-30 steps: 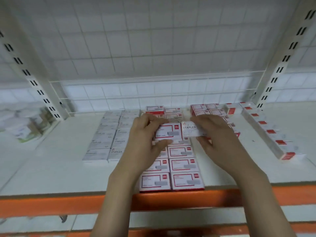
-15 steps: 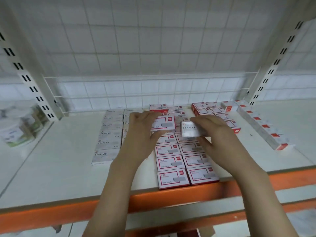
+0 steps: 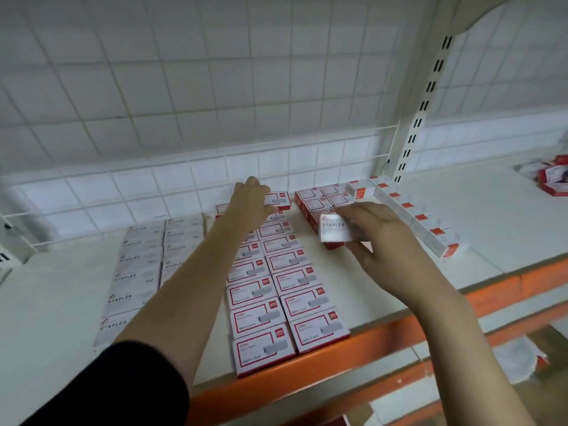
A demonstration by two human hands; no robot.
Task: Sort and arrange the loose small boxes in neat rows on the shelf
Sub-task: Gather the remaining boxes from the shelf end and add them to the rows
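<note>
Two rows of red-and-white staple boxes (image 3: pixel 289 290) run front to back on the white shelf (image 3: pixel 55 302). My left hand (image 3: pixel 250 199) reaches to the far end of these rows and grips a red-and-white box (image 3: pixel 278 200) near the wire back. My right hand (image 3: pixel 373 235) holds a pale grey box marked STAPLES (image 3: pixel 335 230) just above the shelf, right of the rows. To the left lie two rows of pale grey STAPLES boxes (image 3: pixel 144 265).
A block of red boxes (image 3: pixel 319 199) sits behind my right hand. A diagonal line of white boxes with red ends (image 3: pixel 415 222) runs along the right. The shelf has an orange front edge (image 3: pixel 384 336), a wire grid back and a slotted upright (image 3: pixel 421 118).
My left hand has carried the red-and-white box from the middle of the rows to their far end. My right hand has moved right with the grey box. The view has shifted.
</note>
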